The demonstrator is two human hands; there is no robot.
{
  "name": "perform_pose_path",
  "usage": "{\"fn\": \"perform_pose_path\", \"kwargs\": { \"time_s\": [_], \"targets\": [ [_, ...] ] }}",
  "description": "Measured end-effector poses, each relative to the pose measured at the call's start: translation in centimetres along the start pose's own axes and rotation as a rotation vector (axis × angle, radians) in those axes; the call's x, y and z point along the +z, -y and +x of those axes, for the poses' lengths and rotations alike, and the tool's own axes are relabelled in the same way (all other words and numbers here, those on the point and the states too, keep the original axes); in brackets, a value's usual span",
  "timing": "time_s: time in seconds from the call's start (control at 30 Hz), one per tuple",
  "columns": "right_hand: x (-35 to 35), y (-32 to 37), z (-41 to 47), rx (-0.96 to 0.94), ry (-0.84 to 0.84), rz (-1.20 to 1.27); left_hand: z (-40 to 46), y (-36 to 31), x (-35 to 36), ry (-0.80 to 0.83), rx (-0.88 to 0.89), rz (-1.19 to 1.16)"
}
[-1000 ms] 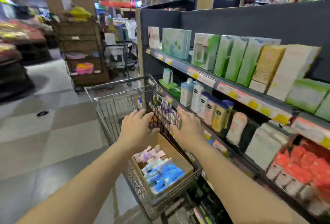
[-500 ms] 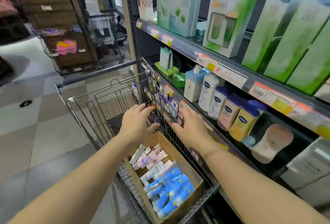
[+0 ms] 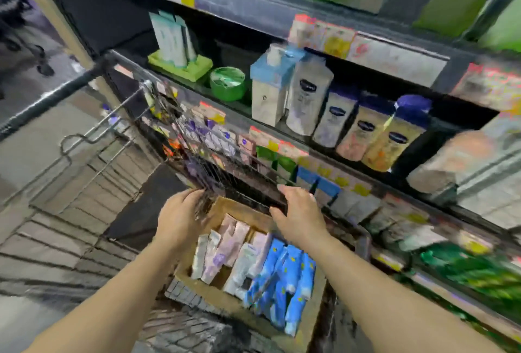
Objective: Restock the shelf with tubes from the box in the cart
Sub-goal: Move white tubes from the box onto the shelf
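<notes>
Cardboard box (image 3: 255,306) sits in the wire cart (image 3: 93,161), which stands hard against the shelf (image 3: 282,130). Tubes (image 3: 253,262) lie packed flat in the box: pale lilac and white ones at the far and left part, blue ones (image 3: 284,282) at the right. Left hand (image 3: 180,217) is above the box's far left corner, fingers curled at the cart's wire side; blur prevents confirming whether they grip the wire. Right hand (image 3: 301,211) is over the far right corner, fingers bent onto the cart's upper rim, thumb beneath; an actual grip cannot be confirmed. Neither hand holds a tube. On the shelf above stand lotion bottles (image 3: 358,124) with blue caps, a green jar (image 3: 227,82) and upright tubes in a green tray (image 3: 180,64). Frame is motion-blurred throughout.
</notes>
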State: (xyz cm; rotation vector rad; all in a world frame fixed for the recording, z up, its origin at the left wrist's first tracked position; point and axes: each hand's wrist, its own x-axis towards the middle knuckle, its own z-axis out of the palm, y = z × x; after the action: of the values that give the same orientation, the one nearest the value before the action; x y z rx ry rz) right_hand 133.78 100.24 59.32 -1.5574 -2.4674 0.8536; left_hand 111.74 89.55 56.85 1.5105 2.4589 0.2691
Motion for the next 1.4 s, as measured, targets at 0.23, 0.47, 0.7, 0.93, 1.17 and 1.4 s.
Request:
{"fn": "perform_pose_path", "kwargs": {
  "time_s": [0.23,0.47,0.7,0.93,1.17,1.4],
  "targets": [
    [8.4,1.9,0.2,0.071,0.067,0.088,1.2,6.4,4.7,0.019,-0.004,-0.085],
    [19.1,2.4,2.9,0.134,0.207,0.166,1.7,10.3,9.8,0.006,-0.137,-0.159],
    [27.6,3.8,5.0,0.215,0.323,0.169,3.5,13.7,14.3,0.008,-0.268,-0.296],
    [31.1,4.8,7.0,0.297,0.344,0.105,3.8,14.4,14.2,-0.044,-0.247,-0.22],
    [32.2,4.1,7.6,0.362,0.384,0.166,4.1,13.8,13.6,-0.006,-0.293,-0.263],
    [33.3,4.0,8.5,0.421,0.371,0.217,4.1,13.6,13.5,0.059,-0.337,-0.265]
  ]
}}
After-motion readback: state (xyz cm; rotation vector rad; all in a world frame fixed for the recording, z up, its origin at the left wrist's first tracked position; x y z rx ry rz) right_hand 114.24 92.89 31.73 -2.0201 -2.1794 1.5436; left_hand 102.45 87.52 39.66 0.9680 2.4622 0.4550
